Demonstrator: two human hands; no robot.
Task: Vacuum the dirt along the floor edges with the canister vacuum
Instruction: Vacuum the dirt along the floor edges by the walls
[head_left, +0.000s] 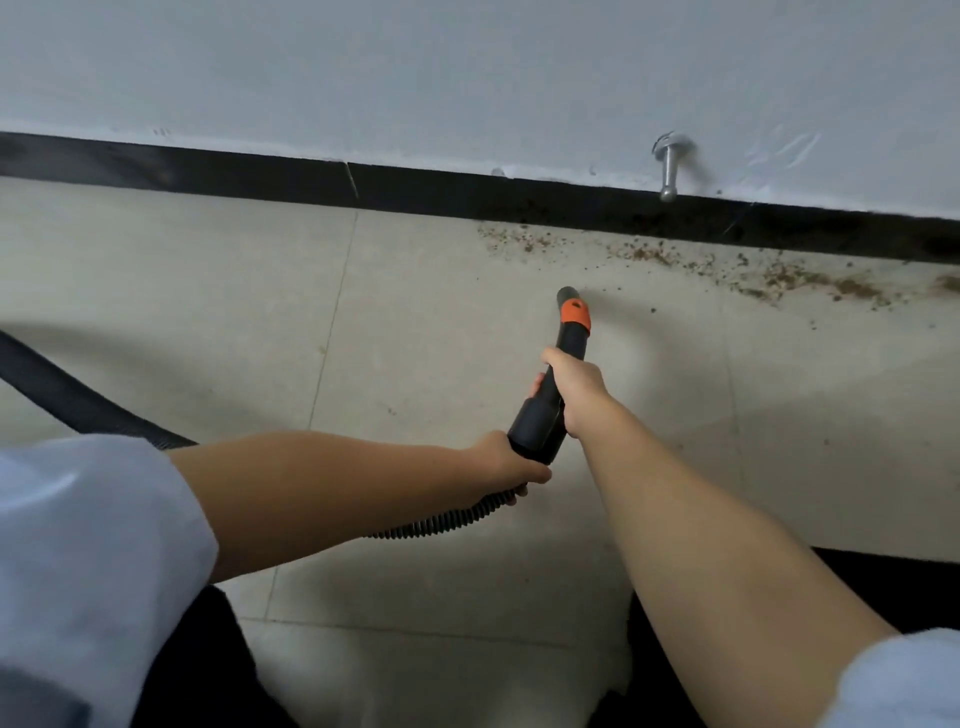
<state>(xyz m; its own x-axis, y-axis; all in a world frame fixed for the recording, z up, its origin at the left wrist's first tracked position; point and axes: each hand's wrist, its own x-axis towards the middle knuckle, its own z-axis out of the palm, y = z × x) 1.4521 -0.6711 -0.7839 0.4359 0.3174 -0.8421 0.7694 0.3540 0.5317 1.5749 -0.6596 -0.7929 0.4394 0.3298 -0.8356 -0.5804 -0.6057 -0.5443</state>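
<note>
Head view. Vacuum nozzle (571, 306), black with an orange collar, pointed at the tiled floor (415, 291), tip near the black baseboard (260, 174) but apart from it. Right hand (574, 387) wrapped around the black wand handle (540, 415). Left hand (506, 467) closed on the ribbed hose (441, 522) just behind the handle; hose trails toward the floor's left edge. Brown dirt (727, 265) scattered along the baseboard, right of the nozzle. Metal doorstop (670, 169) on the wall (467, 67) above the dirt.
</note>
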